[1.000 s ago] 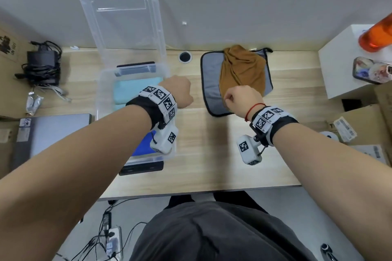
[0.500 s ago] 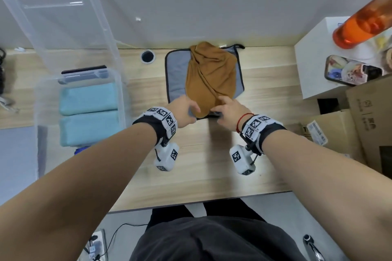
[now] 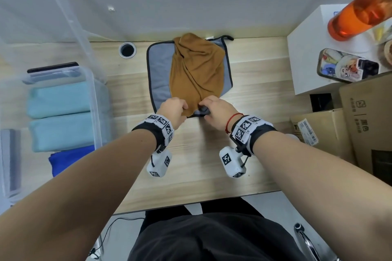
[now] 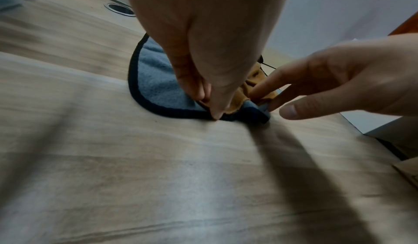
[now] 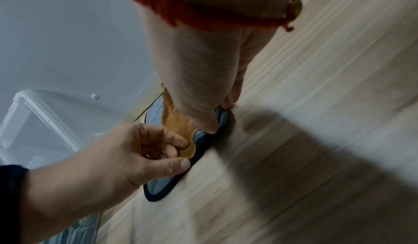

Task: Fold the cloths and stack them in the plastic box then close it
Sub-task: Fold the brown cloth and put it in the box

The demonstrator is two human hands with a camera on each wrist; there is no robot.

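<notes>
A crumpled brown cloth lies on a grey cloth with a dark hem, at the back middle of the wooden table. My left hand pinches the brown cloth at its near edge. My right hand pinches the same edge a little to the right, and the grey cloth bunches up under its fingers. The clear plastic box stands at the left. It holds two folded light blue cloths and a dark blue one. Its lid stands open against the wall.
A cable hole sits in the table left of the cloths. On the right, a white box carries an orange bottle and a phone. Cardboard boxes stand beside it. Bare wood lies between the cloths and the table's front edge.
Both hands went from loose fists above the table to the brown cloth's near edge and took hold of it. The view has swung right, so the box now sits farther left.
</notes>
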